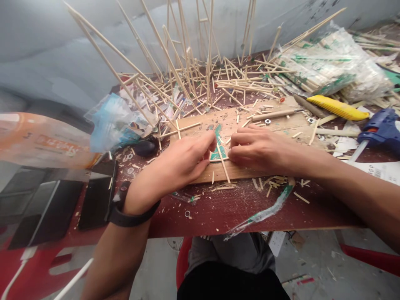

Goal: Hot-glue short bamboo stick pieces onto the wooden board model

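A crinkled, clear plastic bag with green print (364, 62) holds slim, pale wooden sticks. On the scuffed, flat wooden board (283, 125), a cross of two slender, pale wooden sticks (224, 166) lies between the left hand (184, 156) and right hand (259, 148); fingers curl at the crosspiece's ends, their grip unclear.

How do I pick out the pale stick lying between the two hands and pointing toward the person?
On the dark red table, find the wooden board. Look between the left hand and right hand. The slim pale stick there crosses a sideways stick, unlike the short scraps nearby.
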Action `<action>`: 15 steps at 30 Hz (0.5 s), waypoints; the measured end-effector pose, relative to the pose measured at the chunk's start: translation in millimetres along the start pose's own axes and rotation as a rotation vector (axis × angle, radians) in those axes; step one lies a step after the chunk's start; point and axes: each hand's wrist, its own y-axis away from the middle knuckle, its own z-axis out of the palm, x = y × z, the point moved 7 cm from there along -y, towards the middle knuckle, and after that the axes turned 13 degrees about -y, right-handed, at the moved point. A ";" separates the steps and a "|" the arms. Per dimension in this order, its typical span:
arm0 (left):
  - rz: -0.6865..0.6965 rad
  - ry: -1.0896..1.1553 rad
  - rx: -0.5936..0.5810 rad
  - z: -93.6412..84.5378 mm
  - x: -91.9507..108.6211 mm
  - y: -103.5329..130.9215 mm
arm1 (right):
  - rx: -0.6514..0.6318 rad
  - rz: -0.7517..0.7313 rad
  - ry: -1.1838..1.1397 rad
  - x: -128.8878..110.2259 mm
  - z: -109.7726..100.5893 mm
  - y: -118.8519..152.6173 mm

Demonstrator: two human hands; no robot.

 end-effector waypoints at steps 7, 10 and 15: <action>0.018 0.060 0.037 -6.6 -4.1 4.3 | 0.057 0.039 0.018 3.3 -7.0 1.3; -0.093 0.089 0.190 -27.8 -18.7 11.2 | 0.227 0.106 -0.010 6.2 -30.5 5.0; -0.168 0.088 0.331 -44.4 -26.6 17.4 | 0.464 0.222 -0.046 12.1 -57.4 13.8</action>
